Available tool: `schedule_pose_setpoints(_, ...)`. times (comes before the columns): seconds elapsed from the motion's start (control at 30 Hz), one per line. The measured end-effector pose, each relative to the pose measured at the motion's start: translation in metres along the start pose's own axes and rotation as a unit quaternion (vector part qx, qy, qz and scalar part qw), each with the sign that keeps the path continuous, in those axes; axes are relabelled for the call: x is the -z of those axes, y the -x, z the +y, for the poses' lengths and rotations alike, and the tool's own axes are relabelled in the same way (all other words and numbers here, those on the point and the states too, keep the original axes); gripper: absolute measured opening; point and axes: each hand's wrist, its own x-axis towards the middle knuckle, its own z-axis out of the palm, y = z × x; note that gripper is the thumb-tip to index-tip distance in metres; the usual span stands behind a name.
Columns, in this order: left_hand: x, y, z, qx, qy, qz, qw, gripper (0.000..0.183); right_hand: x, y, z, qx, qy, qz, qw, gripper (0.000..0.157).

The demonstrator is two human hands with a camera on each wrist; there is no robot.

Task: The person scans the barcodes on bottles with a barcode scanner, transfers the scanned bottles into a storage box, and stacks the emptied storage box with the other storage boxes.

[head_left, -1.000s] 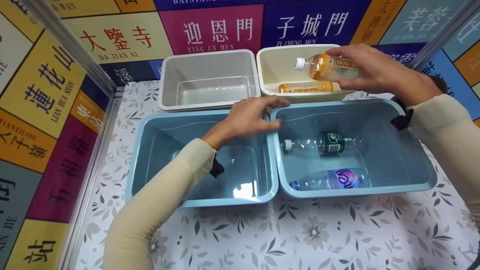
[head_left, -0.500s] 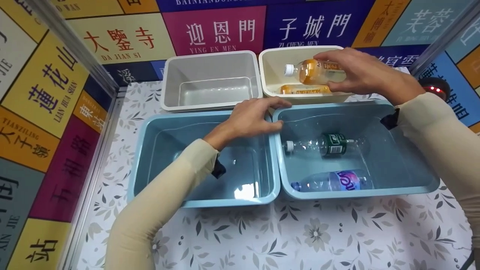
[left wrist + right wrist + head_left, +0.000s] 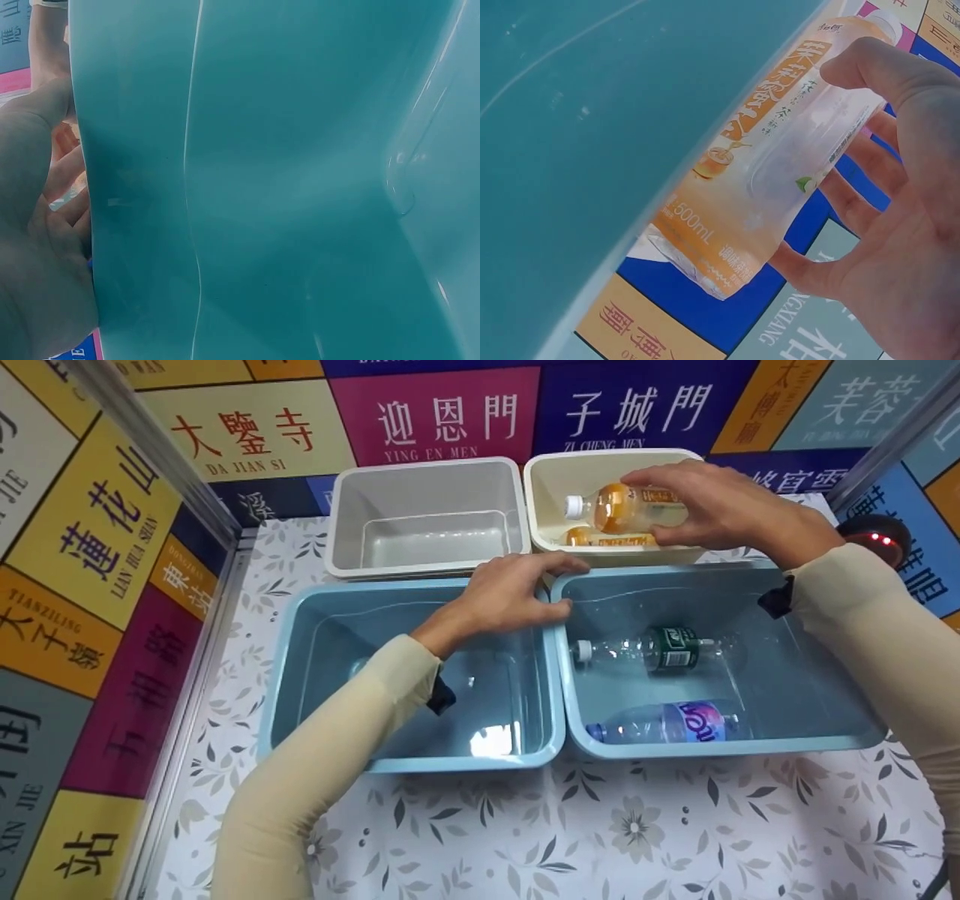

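My right hand (image 3: 720,506) grips a clear drink bottle (image 3: 769,150) with an orange label and white cap. It lies sideways over the cream bin (image 3: 544,472) at the back right, its cap toward the left. Below it, a second orange-labelled bottle (image 3: 611,538) lies in that bin, partly hidden. My left hand (image 3: 506,592) rests at the meeting rims of the left blue bin (image 3: 551,720) and the right blue bin (image 3: 720,746). Its thumb and forefinger are spread, with no loose object seen in them. The left wrist view shows this hand (image 3: 41,262) beside a blue bin wall.
Inside the right blue bin lie a green-labelled clear bottle (image 3: 671,650) and a purple-labelled bottle (image 3: 697,721). A grey bin (image 3: 424,484) stands at the back left. Sign-covered panels (image 3: 442,416) border the flower-patterned tabletop (image 3: 525,832). A dark device with red lights (image 3: 874,540) sits at right.
My right hand has brought the orange-labelled bottle left and slightly lower over the cream bin, covering more of the bottle beneath. My left hand has stayed at the blue rims.
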Motion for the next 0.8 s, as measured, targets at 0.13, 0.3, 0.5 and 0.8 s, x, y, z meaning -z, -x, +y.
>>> schedule_pose_setpoints(0.13, 0.0, -0.001, 0.0, -0.004, -0.005, 0.003, 1.0, 0.057, 0.0, -0.001, 0.001, 0.004, 0.009, 0.001, 1.0, 0.085)
schedule_pose_setpoints(0.3, 0.0, -0.002, 0.002, 0.002, -0.008, -0.003, 1.0, 0.057, -0.001, -0.004, 0.0, -0.001, 0.009, -0.007, 1.0, 0.086)
schedule_pose_setpoints(0.5, -0.001, -0.002, 0.003, 0.004, -0.001, -0.006, 1.0, 0.057, -0.002, -0.007, -0.003, -0.011, 0.014, -0.021, 1.0, 0.088)
schedule_pose_setpoints(0.8, -0.001, -0.001, 0.002, 0.007, 0.0, -0.006, 1.0, 0.058, -0.005, -0.011, -0.005, -0.01, 0.017, -0.031, 0.999, 0.088)
